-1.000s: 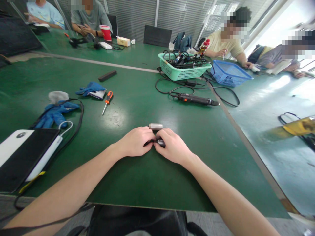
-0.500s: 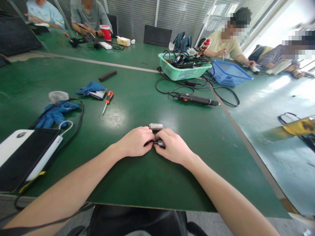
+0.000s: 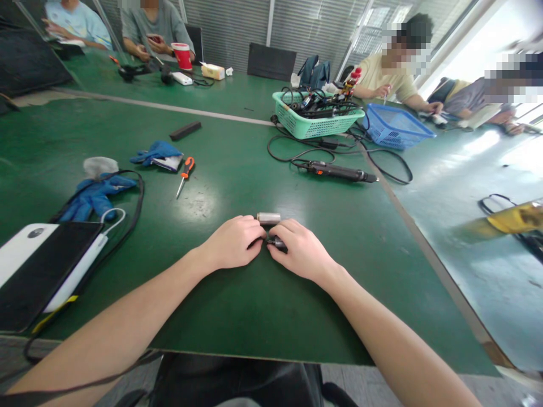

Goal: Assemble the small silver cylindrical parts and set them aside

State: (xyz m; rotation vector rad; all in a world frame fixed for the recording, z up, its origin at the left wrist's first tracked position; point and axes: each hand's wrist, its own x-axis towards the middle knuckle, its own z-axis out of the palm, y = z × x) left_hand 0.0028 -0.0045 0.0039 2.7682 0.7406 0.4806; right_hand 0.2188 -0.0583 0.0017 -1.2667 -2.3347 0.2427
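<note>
My right hand (image 3: 300,250) is closed around a small dark metal cylinder with a thin tip (image 3: 279,243), which points toward the left hand. Facing it, my left hand (image 3: 234,243) rests with curled fingers, thumb and fingertips pressed together. Whatever lies between those left fingers is hidden, with only a dark gap showing. A narrow space separates the two hands. Just beyond the fingertips, a short silver metal cylinder (image 3: 268,218) lies on its side on the green table (image 3: 263,316).
An orange-handled screwdriver (image 3: 185,175), blue gloves (image 3: 99,195) and a dark bar (image 3: 185,131) lie left. A black electric screwdriver (image 3: 339,171), a cable-filled green basket (image 3: 326,124) and a blue basket (image 3: 396,127) stand right. A power bank (image 3: 78,274) is near left. People sit around the table.
My hands have drawn slightly apart, opening a small gap between their fingertips. The dark cylinder has shifted a little right with my right hand. The silver cylinder stays put.
</note>
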